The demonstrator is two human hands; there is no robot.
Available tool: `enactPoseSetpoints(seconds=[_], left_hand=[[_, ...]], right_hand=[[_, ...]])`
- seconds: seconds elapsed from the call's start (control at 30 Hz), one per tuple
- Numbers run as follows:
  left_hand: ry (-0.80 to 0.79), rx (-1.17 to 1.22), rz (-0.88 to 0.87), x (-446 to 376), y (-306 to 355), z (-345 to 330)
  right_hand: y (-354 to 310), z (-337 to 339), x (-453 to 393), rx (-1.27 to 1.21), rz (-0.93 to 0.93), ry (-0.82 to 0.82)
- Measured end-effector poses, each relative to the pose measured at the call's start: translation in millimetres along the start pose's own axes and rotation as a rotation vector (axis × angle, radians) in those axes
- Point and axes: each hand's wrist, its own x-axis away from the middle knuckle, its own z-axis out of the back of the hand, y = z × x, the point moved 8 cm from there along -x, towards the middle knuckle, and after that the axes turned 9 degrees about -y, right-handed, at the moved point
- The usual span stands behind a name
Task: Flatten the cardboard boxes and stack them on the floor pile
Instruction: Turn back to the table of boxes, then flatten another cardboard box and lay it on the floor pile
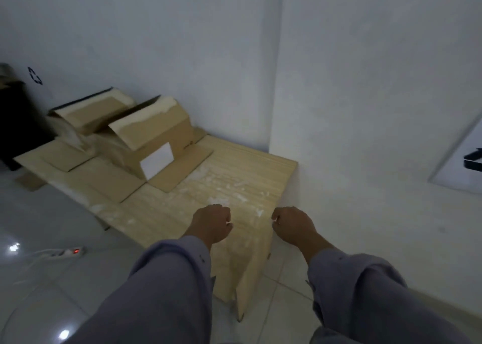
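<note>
Two open cardboard boxes lie on a light wooden table (242, 176) in the room's corner. The nearer box (154, 140) has a white label and its flaps are spread flat on the tabletop. The farther box (96, 114) sits behind it to the left, with torn white edges. My left hand (212, 223) and my right hand (292, 226) hover over the table's near end, well short of the boxes. Both are curled into loose fists with nothing visible in them. A flat piece of cardboard (28, 181) lies on the floor under the table's left end.
White crumbs are scattered on the tabletop (229, 189). A power strip (70, 251) with a red light and white cable lies on the tiled floor at left. A dark cabinet (13, 124) stands at far left. A framed board (464, 161) leans against the right wall.
</note>
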Motion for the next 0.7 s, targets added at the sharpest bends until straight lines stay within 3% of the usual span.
enactPoseSetpoints(seconds=[0.37,0.53,0.7], left_hand=[[0.075,-0.173,0.125,-27.5,-228.9,57.1],[0.230,-0.110,0.199,-55.4,-313.7,113.1],[0.389,-0.157,0.160,-100.4,-368.8,168.8]], right_hand=[[-193.1,-3.7,-138.2,-0.085,0.025,0.047],[-258.1,12.8,-201.9,-0.063,0.045,0.083],[-316.6,42.1,-274.1,-0.083,0.096,0.144]])
